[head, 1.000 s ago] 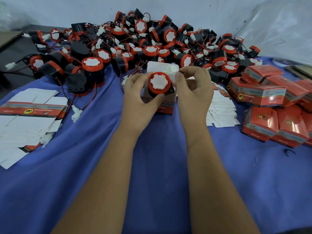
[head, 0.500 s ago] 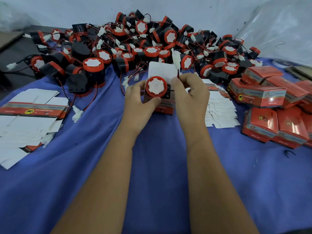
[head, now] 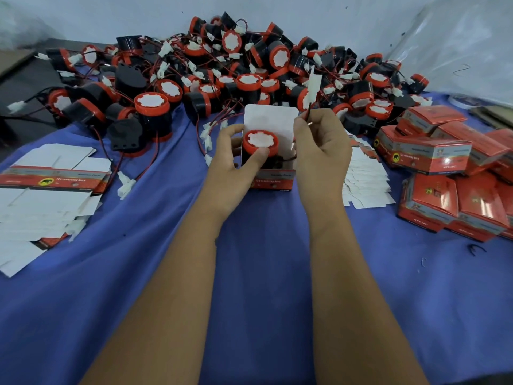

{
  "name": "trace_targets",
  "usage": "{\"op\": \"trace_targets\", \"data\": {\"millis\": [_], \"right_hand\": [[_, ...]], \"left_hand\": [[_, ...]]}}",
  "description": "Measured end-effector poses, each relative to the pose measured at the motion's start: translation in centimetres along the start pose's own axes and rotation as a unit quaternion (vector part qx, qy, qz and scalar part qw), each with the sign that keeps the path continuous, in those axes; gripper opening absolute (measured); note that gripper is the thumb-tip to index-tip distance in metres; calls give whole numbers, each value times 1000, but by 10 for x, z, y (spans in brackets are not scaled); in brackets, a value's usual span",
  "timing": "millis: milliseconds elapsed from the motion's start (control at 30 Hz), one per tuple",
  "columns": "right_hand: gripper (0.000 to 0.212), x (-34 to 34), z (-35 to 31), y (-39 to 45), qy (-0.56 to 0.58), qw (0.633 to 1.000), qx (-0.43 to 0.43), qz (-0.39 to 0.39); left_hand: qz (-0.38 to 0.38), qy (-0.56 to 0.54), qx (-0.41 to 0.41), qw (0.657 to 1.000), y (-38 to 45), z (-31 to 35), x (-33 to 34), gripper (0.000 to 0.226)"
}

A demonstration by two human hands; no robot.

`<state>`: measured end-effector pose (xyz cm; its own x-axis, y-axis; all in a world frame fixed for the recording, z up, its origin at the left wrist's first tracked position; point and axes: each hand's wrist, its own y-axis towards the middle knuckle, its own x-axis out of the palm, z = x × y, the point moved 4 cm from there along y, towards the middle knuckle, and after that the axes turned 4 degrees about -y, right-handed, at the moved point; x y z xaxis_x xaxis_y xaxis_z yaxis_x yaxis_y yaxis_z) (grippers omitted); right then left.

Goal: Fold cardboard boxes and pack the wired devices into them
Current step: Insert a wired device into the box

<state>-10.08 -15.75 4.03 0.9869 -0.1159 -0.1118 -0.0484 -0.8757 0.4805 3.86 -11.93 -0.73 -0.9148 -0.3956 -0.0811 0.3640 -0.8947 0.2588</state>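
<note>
The device [head: 263, 141] sits in the mouth of the open box [head: 273, 179], mid-cloth, red cap up, not fully down. The left hand [head: 233, 165] wraps the box's side, thumb pressing the cap's near rim. The right hand [head: 322, 151] pinches the device's wire [head: 308, 113], the white connector [head: 313, 86] standing above the fingers. My read: coil that wire down beside the body first, then push straight on the cap, or the tall white flap [head: 270, 118] won't close flat.

Counting now: one box in hand, one device going in. The loose heap of devices [head: 222, 79] behind runs to several dozen, too tangled to number. Finished boxes [head: 433, 151] on the right: at least eight, some cut off by the edge. Two stacks of flat blanks, one at left [head: 50, 190] and one behind the right hand [head: 366, 184], sheets uncountable.
</note>
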Motion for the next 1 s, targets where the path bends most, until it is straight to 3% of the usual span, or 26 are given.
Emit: {"op": "trace_targets", "data": {"millis": [167,267,433,533,633,867,1000], "right_hand": [[11,3,2,-1,-38,999,-15,-31],[15,5,0,-1,-39,998,-13,-52],[26,6,1,-2,119,985,89,-82],[38,3,4,1,143,982,107,-66],[18,7,6,2,116,985,101,-82],[22,13,15,1,16,991,100,-87],[26,9,18,1,-50,995,81,-38]], "left_hand": [[-1,7,-16,1000,1,-5,-1,53],[-13,-7,-51,999,2,-8,4,42],[-15,28,-56,998,2,-7,8,24],[-7,16,-63,998,3,-5,6,23],[2,14,-67,998,3,-3,4,26],[29,47,-42,998,3,-2,5,32],[23,30,-46,998,4,-2,6,36]]}}
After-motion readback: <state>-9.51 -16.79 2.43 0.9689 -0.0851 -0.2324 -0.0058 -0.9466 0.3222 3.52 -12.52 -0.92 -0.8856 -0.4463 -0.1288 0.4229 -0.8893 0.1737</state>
